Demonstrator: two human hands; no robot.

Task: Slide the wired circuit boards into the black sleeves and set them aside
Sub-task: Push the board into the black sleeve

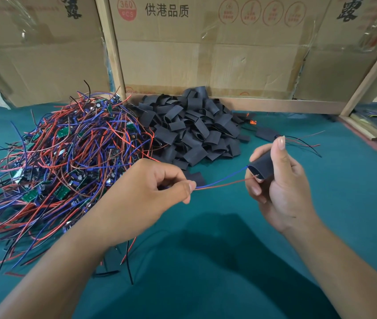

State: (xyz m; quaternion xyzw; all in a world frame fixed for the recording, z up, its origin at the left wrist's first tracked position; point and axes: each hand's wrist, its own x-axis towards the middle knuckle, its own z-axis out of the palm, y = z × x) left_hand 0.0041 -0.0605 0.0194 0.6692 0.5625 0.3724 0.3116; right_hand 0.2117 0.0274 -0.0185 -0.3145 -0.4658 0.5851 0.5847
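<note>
Right of centre, the right hand (279,183) grips a black sleeve (262,165) mouth-leftward so the left hand (146,192), pinching the blue and red wires (219,184), can thread them in; the circuit board itself is hidden.

Even overhead light, soft shadows, wide-angle warp
</note>
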